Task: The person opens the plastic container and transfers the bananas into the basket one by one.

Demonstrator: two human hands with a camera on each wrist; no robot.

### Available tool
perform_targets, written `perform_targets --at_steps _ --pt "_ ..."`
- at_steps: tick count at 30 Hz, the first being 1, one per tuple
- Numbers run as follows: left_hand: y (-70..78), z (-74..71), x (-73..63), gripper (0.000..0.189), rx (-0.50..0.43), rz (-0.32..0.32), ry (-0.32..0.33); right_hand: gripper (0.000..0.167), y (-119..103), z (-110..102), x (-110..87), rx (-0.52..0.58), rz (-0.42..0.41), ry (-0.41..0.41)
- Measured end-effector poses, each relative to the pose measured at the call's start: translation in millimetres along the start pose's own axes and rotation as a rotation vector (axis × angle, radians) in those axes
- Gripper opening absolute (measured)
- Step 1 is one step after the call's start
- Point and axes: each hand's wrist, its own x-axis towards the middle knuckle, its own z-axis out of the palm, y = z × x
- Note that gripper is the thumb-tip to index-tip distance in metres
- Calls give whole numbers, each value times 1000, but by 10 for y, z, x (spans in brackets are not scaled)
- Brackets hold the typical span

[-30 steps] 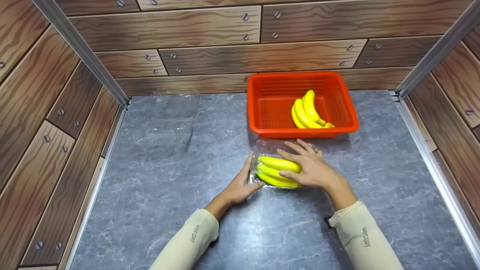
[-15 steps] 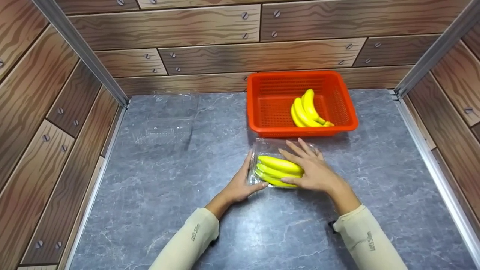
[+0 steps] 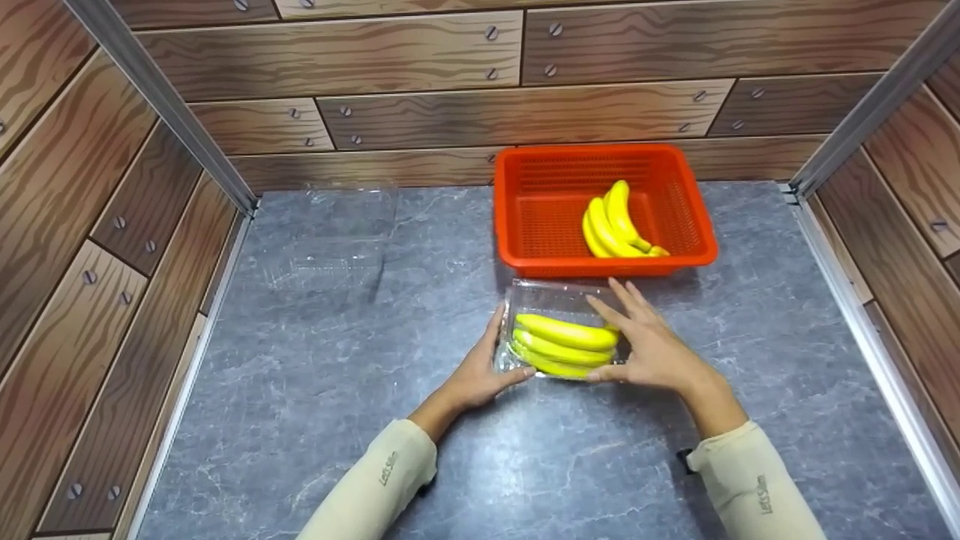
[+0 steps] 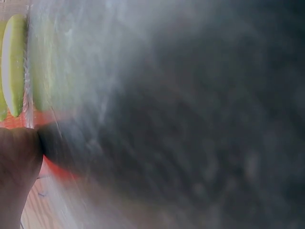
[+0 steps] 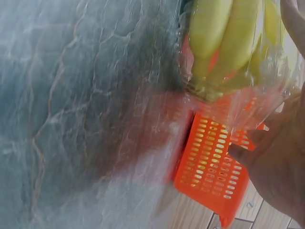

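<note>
A clear plastic box [image 3: 551,296] with a bunch of yellow bananas [image 3: 564,351] in it lies in front of the red basket. My left hand [image 3: 476,373] holds the box's left end, thumb at the front edge and fingers along the side. At the right end, my right hand [image 3: 652,349] has its fingers spread, thumb near the front corner and fingertips over the back right part. The right wrist view shows the bananas' stem end [image 5: 205,88] behind clear plastic beside that hand. Most of the left wrist view is a dark blur, with part of the left hand [image 4: 19,162] at its edge.
A red perforated basket [image 3: 517,262] stands behind the box with another banana bunch [image 3: 619,221] inside. At the back left lies a see-through plastic container [image 3: 337,259] with its lid part raised behind. Wood-patterned walls [image 3: 420,56] enclose the grey marbled table [image 3: 337,375].
My right hand has slid rightward off the bananas to the right end of the box, spreading its thumb and fingers. More of the bananas shows. My left hand has stayed at the left end.
</note>
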Motion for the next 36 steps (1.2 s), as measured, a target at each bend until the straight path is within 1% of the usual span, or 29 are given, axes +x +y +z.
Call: perform_targets --at_steps 5,9,16,22,28,36 --pt "7 -4 -2 119 6 -7 1 117 -25 -21 9 19 21 -15" --pt "9 -13 -2 119 1 0 6 114 -42 -29 28 30 26 -21" --pt "15 -18 -6 120 -4 0 9 114 -37 -39 62 59 33 -24" --pt "-20 -17 1 119 -15 8 11 114 -57 -62 76 67 52 -54" --pt "-14 -11 -18 119 -21 8 6 113 -47 -81 78 73 49 -65" --pt "-13 -2 -2 117 -21 7 -10 108 -30 -138 84 90 58 -82"
